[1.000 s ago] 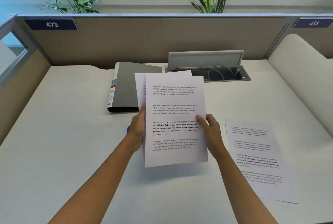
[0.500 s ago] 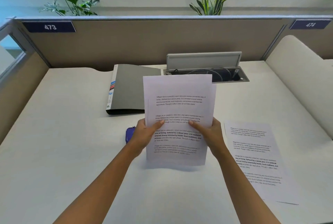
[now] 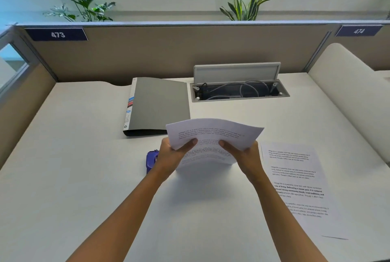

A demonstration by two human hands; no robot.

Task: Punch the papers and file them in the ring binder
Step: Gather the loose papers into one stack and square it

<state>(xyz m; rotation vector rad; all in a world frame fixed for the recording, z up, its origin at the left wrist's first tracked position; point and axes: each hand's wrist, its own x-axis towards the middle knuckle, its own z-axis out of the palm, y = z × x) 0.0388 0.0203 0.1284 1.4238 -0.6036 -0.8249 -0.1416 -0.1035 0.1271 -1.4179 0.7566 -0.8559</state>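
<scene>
I hold a small stack of printed papers (image 3: pixel 213 135) above the middle of the desk, its top edge bending forward and down towards me. My left hand (image 3: pixel 171 158) grips the stack's left edge, thumb on the front. My right hand (image 3: pixel 244 156) grips the right edge the same way. A blue hole punch (image 3: pixel 150 161) lies on the desk, partly hidden behind my left wrist. The closed grey ring binder (image 3: pixel 158 105) lies flat behind the papers, spine to the left. More printed sheets (image 3: pixel 295 188) lie flat on the desk to the right of my right arm.
An open cable tray (image 3: pixel 238 91) with a raised lid and wires sits in the desk at the back right. Beige partition walls (image 3: pixel 147 55) enclose the white desk (image 3: pixel 63 156) at the back and left. A low cream divider (image 3: pixel 354 93) runs along the right side.
The two sheets were squared into one stack and both hands shifted to its side edges. The upright stack's top has now curled forward and down.
</scene>
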